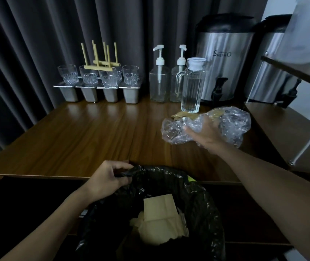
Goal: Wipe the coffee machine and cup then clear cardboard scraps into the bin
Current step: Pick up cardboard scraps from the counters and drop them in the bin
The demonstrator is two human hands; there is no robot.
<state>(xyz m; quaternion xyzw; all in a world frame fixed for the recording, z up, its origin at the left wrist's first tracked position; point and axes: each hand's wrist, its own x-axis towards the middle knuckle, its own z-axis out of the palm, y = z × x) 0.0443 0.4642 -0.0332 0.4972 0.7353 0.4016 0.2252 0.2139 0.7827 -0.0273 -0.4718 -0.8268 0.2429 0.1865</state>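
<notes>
I see the cardboard scraps (159, 215) lying as pale flat pieces inside the bin (203, 213), which sits at the near edge of the view, lined with a black plastic bag (169, 178). My left hand (107, 178) pinches the far-left rim of that bag, fingers closed on a fold of the black plastic. My right hand (205, 134) is out over the right part of the wooden table (86, 132), clenched on a crumpled clear plastic bag (233, 123) that bulges on both sides of the fingers. Just beyond that bag, a small brownish scrap (180, 114) lies on the table, partly hidden by the plastic; I cannot tell whether it is cardboard.

Right behind the scrap stands a ribbed glass pitcher (192, 85) with a white lid and a handle on its left. Just left of it, touching or nearly so, are two clear square pump bottles (159, 85) with white pumps. To the far right stand two steel drink dispensers (223, 59) with black lids and black taps, the nearer one bearing a printed logo I cannot read clearly.

At the far left of the table a row of four steel containers (90, 92) holds clear tumblers (68, 74) on top, and a small wooden rack (103, 62) rests tilted across the middle glasses, its pegs pointing up. Dark grey curtains (28, 44) hang behind the table. At the right edge a shelf frame (304, 146) with white rods and wooden boards rises beside the table.
</notes>
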